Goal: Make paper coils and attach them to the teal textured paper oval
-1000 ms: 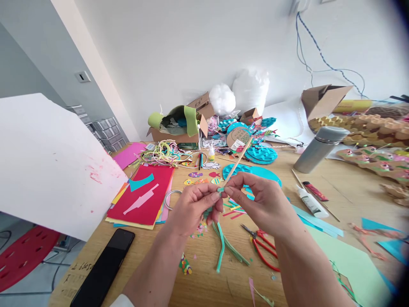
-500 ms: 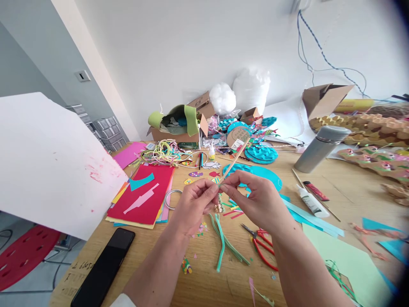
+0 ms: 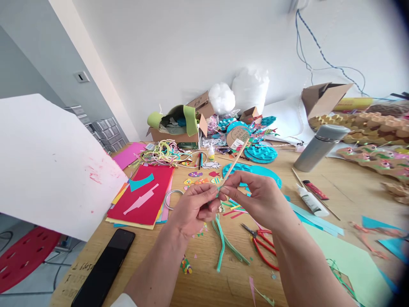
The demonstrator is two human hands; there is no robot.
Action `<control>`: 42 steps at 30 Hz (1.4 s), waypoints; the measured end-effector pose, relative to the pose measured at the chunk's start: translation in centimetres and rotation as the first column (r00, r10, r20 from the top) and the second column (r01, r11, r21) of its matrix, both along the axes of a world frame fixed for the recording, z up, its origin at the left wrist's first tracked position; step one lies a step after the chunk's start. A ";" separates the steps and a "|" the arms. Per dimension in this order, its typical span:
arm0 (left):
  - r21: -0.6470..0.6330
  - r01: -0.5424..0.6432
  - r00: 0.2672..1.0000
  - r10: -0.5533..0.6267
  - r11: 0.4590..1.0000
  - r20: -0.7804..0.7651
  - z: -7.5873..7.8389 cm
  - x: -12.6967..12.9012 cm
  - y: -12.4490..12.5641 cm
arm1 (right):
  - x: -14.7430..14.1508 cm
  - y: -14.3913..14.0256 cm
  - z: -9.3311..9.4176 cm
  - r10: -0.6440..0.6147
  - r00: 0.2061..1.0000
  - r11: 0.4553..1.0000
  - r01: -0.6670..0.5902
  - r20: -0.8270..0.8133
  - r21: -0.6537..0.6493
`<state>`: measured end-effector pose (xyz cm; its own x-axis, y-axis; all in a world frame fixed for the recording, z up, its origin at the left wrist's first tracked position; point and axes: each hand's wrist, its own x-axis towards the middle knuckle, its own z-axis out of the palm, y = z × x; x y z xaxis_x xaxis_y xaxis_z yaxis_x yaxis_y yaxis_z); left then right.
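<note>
My left hand (image 3: 200, 200) is closed on the lower end of a thin wooden stick (image 3: 234, 162), which slants up and to the right. My right hand (image 3: 251, 192) meets it there, thumb and forefinger pinched on a bit of green pipe cleaner (image 3: 219, 187) at the stick's base. Fingers cover most of that pipe cleaner. On the table below the hands lie several green pipe cleaners (image 3: 221, 247). Red-handled pliers or cutters (image 3: 263, 247) rest beside my right forearm.
A black phone (image 3: 104, 268) lies by my left forearm, near red paper (image 3: 143, 196). Paper fish (image 3: 194, 174) lie beyond the hands. To the right are a glue bottle (image 3: 311, 201) and a grey flask (image 3: 321, 148). A craft-filled box (image 3: 174, 135) stands at the back.
The left fingers have curled and shifted slightly around the stick's base. My right hand has barely moved and still pinches there; the stick stands slightly steeper.
</note>
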<state>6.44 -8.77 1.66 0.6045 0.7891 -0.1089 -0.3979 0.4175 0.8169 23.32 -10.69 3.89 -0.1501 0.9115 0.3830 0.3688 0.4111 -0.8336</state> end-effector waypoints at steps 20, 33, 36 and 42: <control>0.035 -0.162 0.986 0.163 0.986 -0.038 0.2 0.6 -0.4 | 0.3 0.8 -0.9 0.060 0.991 0.996 -0.066 -0.121 -0.052; 0.102 -0.238 0.964 0.248 0.966 -0.098 0.0 1.2 -0.6 | -0.1 1.2 -1.3 -0.076 0.995 0.997 0.078 -0.067 0.026; 0.107 -0.229 0.964 0.241 0.967 -0.113 0.0 1.2 -0.7 | 0.3 1.9 -1.9 0.030 0.980 0.996 -0.045 -0.196 -0.073; 0.117 -0.231 0.963 0.244 0.966 -0.113 -0.2 1.4 -0.8 | 0.4 2.2 -2.3 0.149 0.948 0.972 -0.193 -0.281 -0.135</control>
<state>7.85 -9.54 1.48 0.3847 0.9192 -0.0838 -0.3670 0.2356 0.8999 23.76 -8.54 1.63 -0.2211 0.9332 0.2832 0.0598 0.3028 -0.9512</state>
